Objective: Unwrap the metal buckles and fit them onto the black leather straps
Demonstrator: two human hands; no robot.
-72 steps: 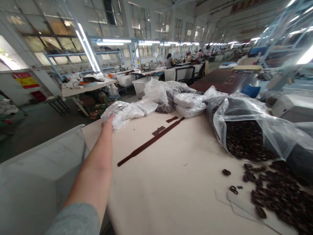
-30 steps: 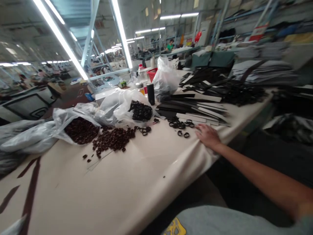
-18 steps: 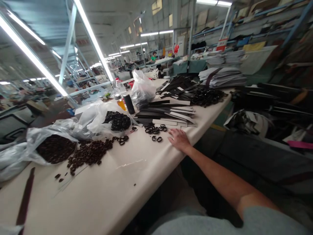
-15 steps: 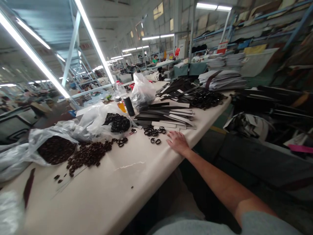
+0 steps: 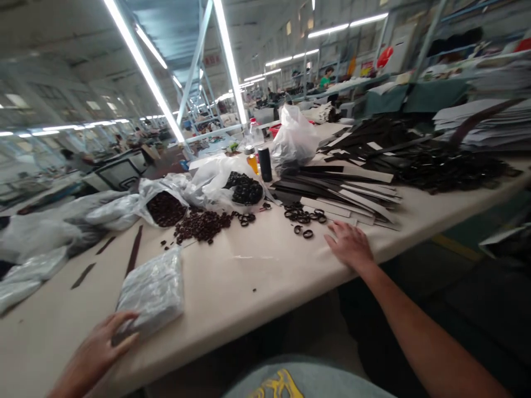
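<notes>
The left hand (image 5: pixel 97 351) is at the near left edge of the bench (image 5: pixel 215 282). It is partly closed, with thumb and fingers at the near left corner of a clear plastic packet (image 5: pixel 155 287). The packet lies flat at the near left of the bench; its contents cannot be identified. The right hand (image 5: pixel 350 246) is open and palm down at the near right edge, fingers spread, holding nothing. Black rings (image 5: pixel 307 234) lie just beside its fingertips, on the left.

Beyond the packet, a long dark strip (image 5: pixel 135 251) and two short dark strips (image 5: pixel 83 276) lie on the bench. To their right is a loose pile of small brown pieces (image 5: pixel 203 225), at the mouth of a clear bag (image 5: pixel 166 209) of similar pieces. Filled plastic bags (image 5: pixel 112 211) lie at the left.

Right of the pile, a white bag (image 5: pixel 213 174) lies open, exposing black pieces (image 5: pixel 244 188). Beyond the rings are layered dark and pale strips (image 5: pixel 344 188). A black cylinder (image 5: pixel 264 165) stands upright beside a bottle of amber liquid (image 5: pixel 252 161). An upright plastic bag (image 5: pixel 294 135) is to their right. A stack of pale sheets (image 5: pixel 481 124) is at the far right. A person in green (image 5: pixel 326 78) is in the background.
</notes>
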